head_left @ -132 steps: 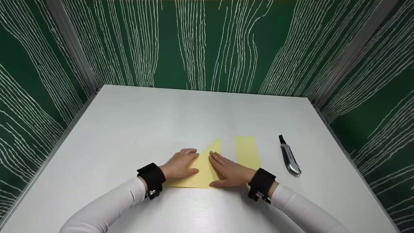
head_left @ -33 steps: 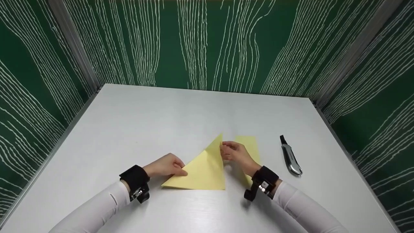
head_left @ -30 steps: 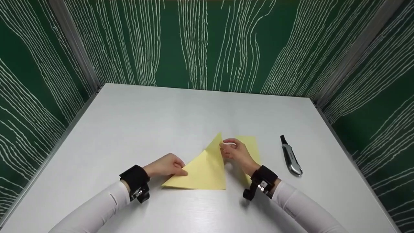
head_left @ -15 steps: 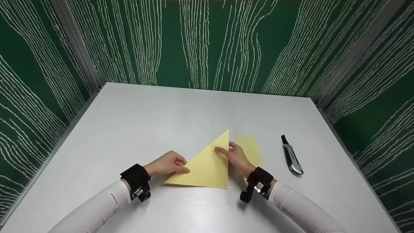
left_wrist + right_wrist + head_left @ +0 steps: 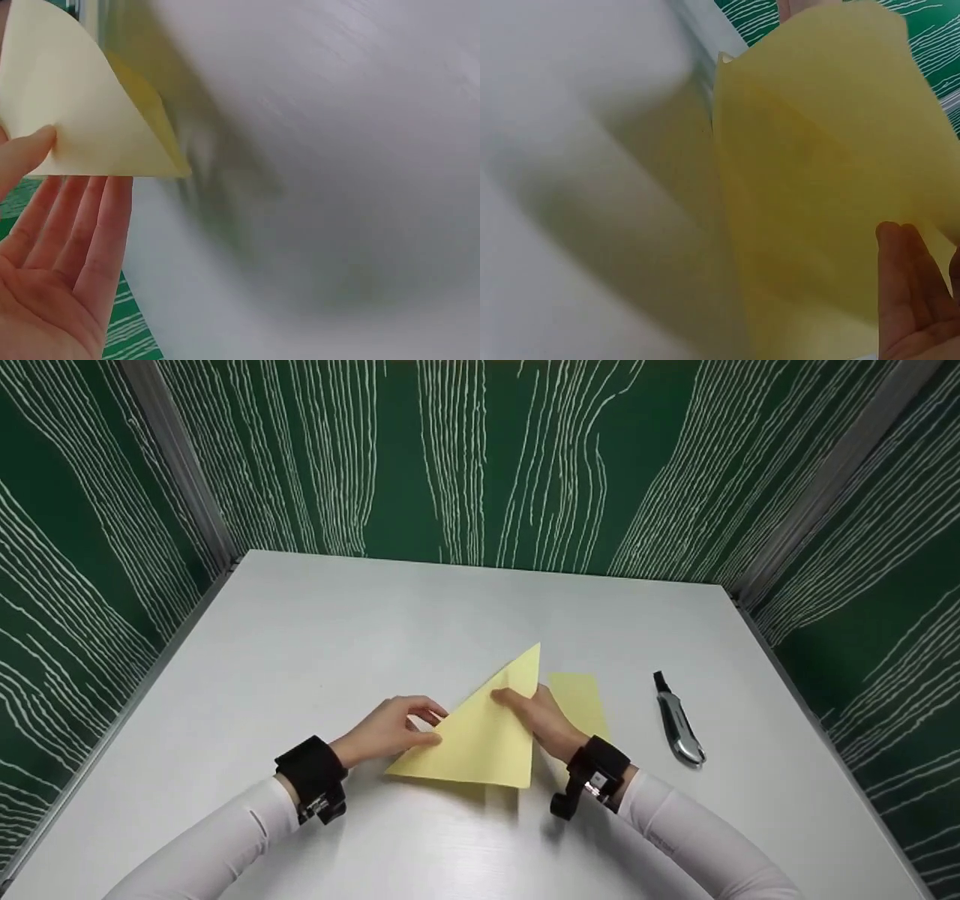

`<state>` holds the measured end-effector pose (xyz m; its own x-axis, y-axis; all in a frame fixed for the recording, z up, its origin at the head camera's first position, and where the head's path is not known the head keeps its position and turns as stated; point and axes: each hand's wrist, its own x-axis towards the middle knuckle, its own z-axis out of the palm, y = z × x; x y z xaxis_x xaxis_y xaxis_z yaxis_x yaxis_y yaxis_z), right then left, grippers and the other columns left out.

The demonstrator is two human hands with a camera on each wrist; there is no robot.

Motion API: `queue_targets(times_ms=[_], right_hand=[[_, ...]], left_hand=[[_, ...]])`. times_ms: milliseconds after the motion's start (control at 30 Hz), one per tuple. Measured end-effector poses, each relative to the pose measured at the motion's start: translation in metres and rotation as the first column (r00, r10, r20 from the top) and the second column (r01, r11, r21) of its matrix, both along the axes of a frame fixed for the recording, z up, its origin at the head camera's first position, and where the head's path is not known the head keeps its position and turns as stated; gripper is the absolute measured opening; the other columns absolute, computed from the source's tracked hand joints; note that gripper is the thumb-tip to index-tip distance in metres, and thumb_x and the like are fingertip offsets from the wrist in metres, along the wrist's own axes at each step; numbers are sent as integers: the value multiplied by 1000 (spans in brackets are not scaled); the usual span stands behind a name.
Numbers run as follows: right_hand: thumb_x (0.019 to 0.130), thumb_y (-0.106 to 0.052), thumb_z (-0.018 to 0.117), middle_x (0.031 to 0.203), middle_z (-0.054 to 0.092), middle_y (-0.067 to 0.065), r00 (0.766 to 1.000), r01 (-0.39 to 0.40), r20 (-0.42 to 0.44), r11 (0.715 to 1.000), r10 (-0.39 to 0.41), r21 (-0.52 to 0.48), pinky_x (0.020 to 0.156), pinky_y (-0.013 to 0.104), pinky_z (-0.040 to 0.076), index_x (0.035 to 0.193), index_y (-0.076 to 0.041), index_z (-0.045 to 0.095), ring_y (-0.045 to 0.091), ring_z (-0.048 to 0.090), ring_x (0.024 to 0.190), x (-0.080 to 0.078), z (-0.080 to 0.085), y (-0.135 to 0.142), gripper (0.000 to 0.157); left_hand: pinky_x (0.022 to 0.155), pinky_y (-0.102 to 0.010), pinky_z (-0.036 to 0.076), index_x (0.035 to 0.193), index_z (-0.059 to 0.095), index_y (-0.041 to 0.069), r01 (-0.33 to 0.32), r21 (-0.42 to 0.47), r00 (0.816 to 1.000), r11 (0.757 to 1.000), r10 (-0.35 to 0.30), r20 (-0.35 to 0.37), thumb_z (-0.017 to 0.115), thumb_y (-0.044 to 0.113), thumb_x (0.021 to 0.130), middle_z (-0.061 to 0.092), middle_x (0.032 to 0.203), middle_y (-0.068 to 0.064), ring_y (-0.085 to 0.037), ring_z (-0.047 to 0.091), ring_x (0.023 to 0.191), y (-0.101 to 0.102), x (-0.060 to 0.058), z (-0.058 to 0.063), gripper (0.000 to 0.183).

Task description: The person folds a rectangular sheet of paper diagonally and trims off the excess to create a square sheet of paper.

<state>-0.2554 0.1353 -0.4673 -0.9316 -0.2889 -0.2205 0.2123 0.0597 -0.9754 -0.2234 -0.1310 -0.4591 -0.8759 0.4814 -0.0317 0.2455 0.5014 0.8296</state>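
A folded yellow sheet of paper (image 5: 472, 746) forms a triangle, raised off the white table with its shadow beneath. My left hand (image 5: 386, 727) pinches its slanted edge near the left corner; the left wrist view shows the thumb on the front face and straight fingers reaching behind the paper (image 5: 75, 112). At the upright right edge my right hand (image 5: 553, 726) holds it, thumb across the front. In the right wrist view, those fingers (image 5: 904, 277) lie against the back face of the paper (image 5: 810, 187).
A yellow paper strip (image 5: 576, 697) lies on the table (image 5: 375, 615) right of the sheet, partly behind my right hand. Farther right is a grey and black utility knife (image 5: 679, 727). Green walls with white lines (image 5: 397, 457) enclose the table's back and sides.
The triangle was flat under both palms, then gripped at its left and right edges. Now it has risen off the table and moved slightly away from me. Strip and knife stay put.
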Motion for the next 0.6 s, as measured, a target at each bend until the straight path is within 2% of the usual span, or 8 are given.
queue_targets(times_ms=[100,167,333,467,533,600], right_hand=[[95,-17,62,96,75,1,1000,0,-6,1000,0,-14,79,31,63,119,-2,56,15,76,88,0,1,-2,29],[94,-15,61,98,74,1,1000,-10,-3,999,9,-34,81,30,63,120,-2,55,14,76,90,0,0,-4,30],[92,-10,58,103,71,0,999,-48,10,994,49,-103,85,28,61,122,-3,53,12,73,96,1,-3,-6,31],[91,-4,55,109,67,-1,996,-72,33,987,78,-144,88,27,58,125,-4,49,11,69,101,0,-7,-5,35],[90,-3,55,111,67,0,995,-76,46,987,84,-144,90,27,58,126,-5,48,11,69,103,-1,-9,-5,36],[91,-3,55,111,67,0,994,-87,60,987,95,-132,90,28,58,126,-5,48,12,69,103,-2,-11,-5,36]], left_hand=[[75,-22,57,128,69,11,10,17,997,1000,-9,-76,73,15,95,71,128,-12,-24,73,96,3,2,3,34],[80,-26,59,130,68,13,19,10,988,1000,-17,-154,72,14,96,69,132,-9,-25,72,102,5,3,4,34],[90,-41,60,133,66,16,13,-41,946,999,-25,-323,72,14,96,64,133,-6,-26,69,113,9,9,4,37],[99,-45,57,133,67,17,-9,-98,920,995,-30,-390,74,13,95,60,137,-7,-27,64,125,11,11,4,39],[103,-46,56,134,67,17,-17,-132,914,991,-39,-404,74,14,95,61,138,-8,-28,61,130,10,12,2,40],[106,-47,53,137,66,17,-22,-169,915,985,-48,-400,73,15,96,61,141,-8,-29,59,134,9,12,-1,42]])
